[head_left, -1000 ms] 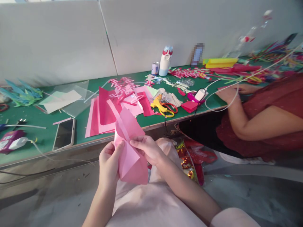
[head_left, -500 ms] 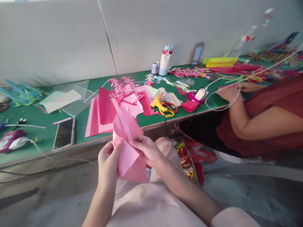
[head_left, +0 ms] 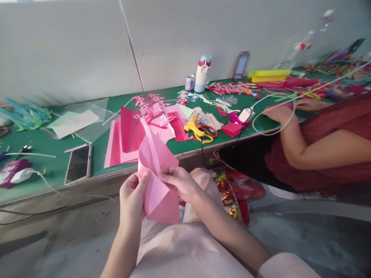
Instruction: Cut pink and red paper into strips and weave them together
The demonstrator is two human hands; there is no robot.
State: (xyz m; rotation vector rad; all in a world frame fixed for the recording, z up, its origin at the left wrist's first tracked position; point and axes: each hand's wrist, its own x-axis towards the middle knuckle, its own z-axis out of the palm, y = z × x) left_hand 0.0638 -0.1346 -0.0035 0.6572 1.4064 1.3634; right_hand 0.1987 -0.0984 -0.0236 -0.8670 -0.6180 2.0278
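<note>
A folded sheet of pink paper point(head_left: 160, 200) is held up over my lap, in front of the table edge. My left hand point(head_left: 135, 193) grips its left side, thumb on the near face and fingers behind. On the right, my right hand point(head_left: 178, 181) pinches the paper near its middle fold between thumb and fingers. A narrow pink strip point(head_left: 150, 144) rises from the fold toward the table. Just beyond lie stacked pink and red paper sheets point(head_left: 131, 133), with pink-and-white woven paper pieces point(head_left: 150, 104) behind them.
Yellow-handled scissors point(head_left: 204, 135) and a yellow glue gun point(head_left: 193, 123) lie near the table's front edge. A phone point(head_left: 78, 164) rests at left. A bottle point(head_left: 202, 75) and can point(head_left: 189, 83) stand at the back. Another person's arm point(head_left: 307, 148) is at right, beside a white cable point(head_left: 261, 133).
The upper part of the pink paper has spread a little wider to the right, and its strip has shifted. My hands stay nearly in place. The other person's hands have moved slightly.
</note>
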